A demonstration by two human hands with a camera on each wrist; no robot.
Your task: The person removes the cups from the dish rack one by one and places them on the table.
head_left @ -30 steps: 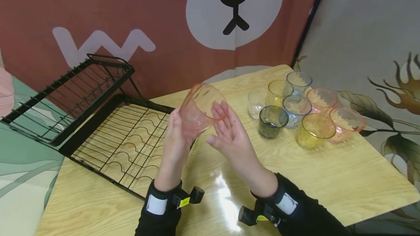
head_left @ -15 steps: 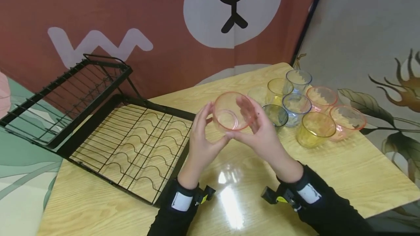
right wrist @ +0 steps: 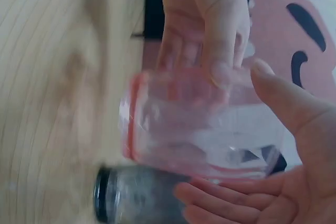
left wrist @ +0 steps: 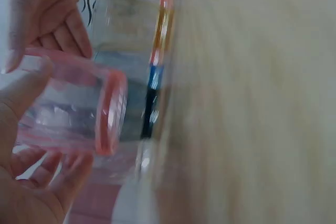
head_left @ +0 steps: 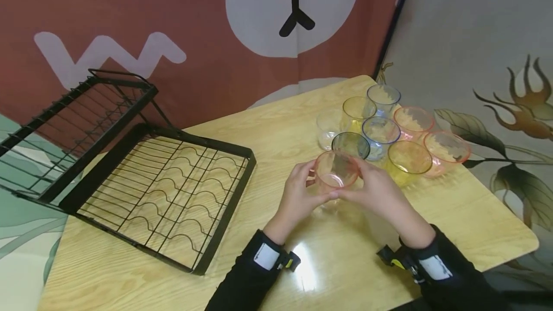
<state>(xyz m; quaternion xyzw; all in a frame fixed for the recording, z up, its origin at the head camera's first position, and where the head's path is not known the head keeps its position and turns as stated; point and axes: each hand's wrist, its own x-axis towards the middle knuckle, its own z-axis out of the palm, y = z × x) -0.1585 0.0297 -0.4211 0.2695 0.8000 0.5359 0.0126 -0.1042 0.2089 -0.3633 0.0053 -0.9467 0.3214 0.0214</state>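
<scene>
A clear pink tumbler (head_left: 336, 171) with a darker pink rim is held upright between both hands, close in front of the grouped glasses. My left hand (head_left: 295, 198) grips its left side; in the left wrist view the thumb lies across one side of the tumbler (left wrist: 68, 106) and the fingers (left wrist: 68, 177) on the other. On the opposite side my right hand (head_left: 384, 188) holds it with thumb and fingers, and both thumbs meet at the near side. In the right wrist view its thick base stands just over the table, beside a dark grey glass (right wrist: 142, 195).
Behind the tumbler stand the dark grey glass (head_left: 352, 145), a colourless glass (head_left: 329, 128), and several yellow, blue-rimmed and pink-rimmed glasses (head_left: 410, 162). A black two-tier wire dish rack (head_left: 200, 263) occupies the left side of the wooden table (head_left: 268, 128). A patterned cloth hangs behind.
Both hands have carried the pink tumbler rightward and down toward the other glasses, away from the rack. It has turned from tilted to upright, and the right hand has closed around its side.
</scene>
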